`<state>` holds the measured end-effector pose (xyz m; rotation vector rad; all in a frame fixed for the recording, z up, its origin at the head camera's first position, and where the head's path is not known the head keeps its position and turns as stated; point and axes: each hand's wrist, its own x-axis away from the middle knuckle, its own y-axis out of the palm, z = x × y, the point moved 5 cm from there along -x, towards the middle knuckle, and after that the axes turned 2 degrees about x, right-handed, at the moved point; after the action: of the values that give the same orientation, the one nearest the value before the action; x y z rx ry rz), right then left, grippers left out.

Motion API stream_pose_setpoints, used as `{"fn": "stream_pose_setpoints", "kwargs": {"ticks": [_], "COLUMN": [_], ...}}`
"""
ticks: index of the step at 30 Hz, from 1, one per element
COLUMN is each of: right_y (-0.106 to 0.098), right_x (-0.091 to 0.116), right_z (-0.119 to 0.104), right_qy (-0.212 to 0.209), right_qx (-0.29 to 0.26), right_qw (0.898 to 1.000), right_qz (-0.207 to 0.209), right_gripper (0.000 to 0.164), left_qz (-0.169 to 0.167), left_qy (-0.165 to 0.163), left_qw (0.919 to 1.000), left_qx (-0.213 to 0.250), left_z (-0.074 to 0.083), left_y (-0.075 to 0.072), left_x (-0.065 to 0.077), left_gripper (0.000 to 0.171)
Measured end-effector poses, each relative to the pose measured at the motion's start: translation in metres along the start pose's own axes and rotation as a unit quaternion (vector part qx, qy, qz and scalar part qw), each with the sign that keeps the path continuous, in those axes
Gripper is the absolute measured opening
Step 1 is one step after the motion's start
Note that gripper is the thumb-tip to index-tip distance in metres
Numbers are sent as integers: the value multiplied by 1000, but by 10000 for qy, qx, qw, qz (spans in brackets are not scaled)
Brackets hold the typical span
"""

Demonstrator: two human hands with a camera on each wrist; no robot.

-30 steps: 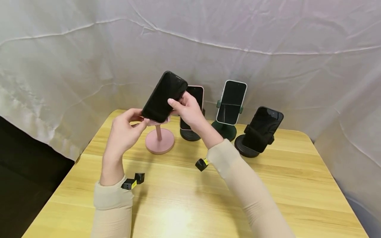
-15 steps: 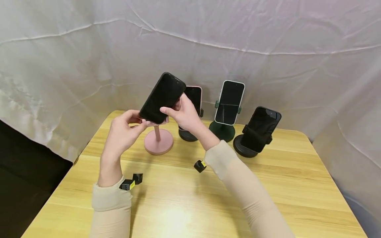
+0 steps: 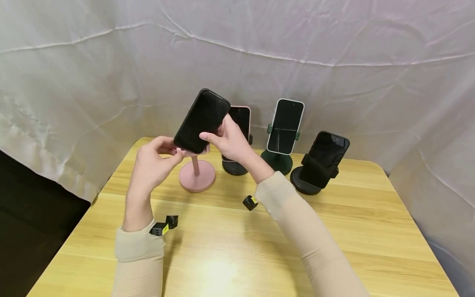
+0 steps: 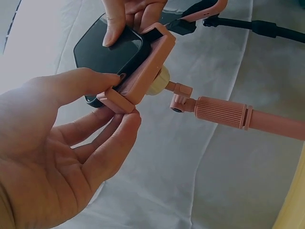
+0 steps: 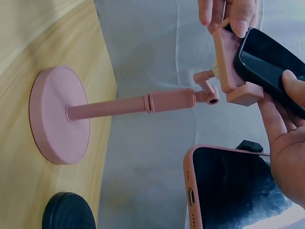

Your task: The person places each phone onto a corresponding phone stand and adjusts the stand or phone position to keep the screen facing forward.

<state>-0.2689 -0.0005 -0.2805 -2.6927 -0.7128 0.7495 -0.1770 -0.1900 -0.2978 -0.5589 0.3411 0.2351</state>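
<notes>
A black smartphone (image 3: pixel 202 121) leans back at a slant in the clamp (image 4: pixel 143 76) of a pink phone stand (image 5: pixel 124 106). My right hand (image 3: pixel 231 140) grips the phone by its right side, thumb across the screen and fingers behind. At the lower left corner, my left hand (image 3: pixel 154 163) pinches the clamp's end; in the left wrist view its thumb lies against the phone's edge and its fingertips touch the clamp's outer side. The right wrist view shows the phone's lower end close to the clamp's inner face. The phone's back is hidden.
Just behind my right hand stands a pink-edged phone (image 3: pixel 240 119) on a black stand. Farther right are a white-edged phone (image 3: pixel 285 127) on a green stand (image 3: pixel 277 162) and a black phone (image 3: pixel 326 154) on a black stand (image 3: pixel 306 181). A pale curtain (image 3: pixel 237 62) hangs behind the wooden table (image 3: pixel 208 231).
My right thumb has slid down and left across the screen, and the right hand has shifted slightly lower along the phone. The left hand keeps its place at the clamp.
</notes>
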Motion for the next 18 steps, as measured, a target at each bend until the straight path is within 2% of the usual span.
{"fn": "stream_pose_setpoints", "kwargs": {"ticks": [9, 18], "right_y": [-4, -7], "right_x": [-3, -3], "right_z": [-2, -4], "right_qy": [-96, -57], "right_qx": [374, 430], "right_qw": [9989, 9980], "right_qz": [-266, -457], "right_gripper": [50, 49], "left_qz": [390, 440], "left_qy": [-73, 18], "left_qw": [9992, 9990], "left_qx": [-10, 109], "left_z": [0, 3], "left_y": [-1, 0], "left_x": [-1, -1], "left_gripper": [19, 20]}}
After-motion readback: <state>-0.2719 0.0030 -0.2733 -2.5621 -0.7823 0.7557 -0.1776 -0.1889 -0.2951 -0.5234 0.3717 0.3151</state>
